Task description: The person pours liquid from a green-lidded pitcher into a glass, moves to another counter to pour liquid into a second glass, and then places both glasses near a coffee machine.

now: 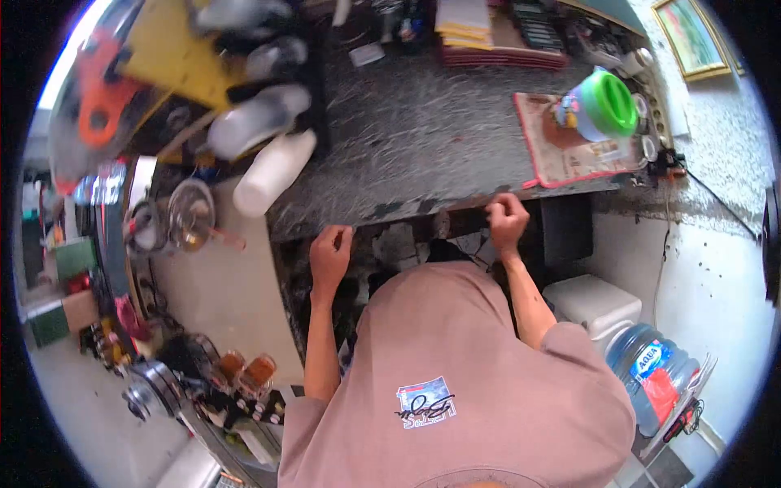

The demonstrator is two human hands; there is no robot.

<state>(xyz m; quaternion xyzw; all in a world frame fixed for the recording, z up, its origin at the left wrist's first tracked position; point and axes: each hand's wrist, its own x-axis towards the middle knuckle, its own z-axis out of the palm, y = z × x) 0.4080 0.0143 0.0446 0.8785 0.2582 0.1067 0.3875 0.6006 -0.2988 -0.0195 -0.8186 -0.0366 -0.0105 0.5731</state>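
Currently, the white bottle [275, 173] is sitting at 11 o'clock from my left hand [331, 259], the nearer one, its long axis slanting toward 1. Right hand [508, 224] is curling by the surface [407, 154] edge, too; cannot tell if either's fingertips are meeting.

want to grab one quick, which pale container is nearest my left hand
The plain white container, by the counter's front edge; the greyer container beside it is farther from your left hand.
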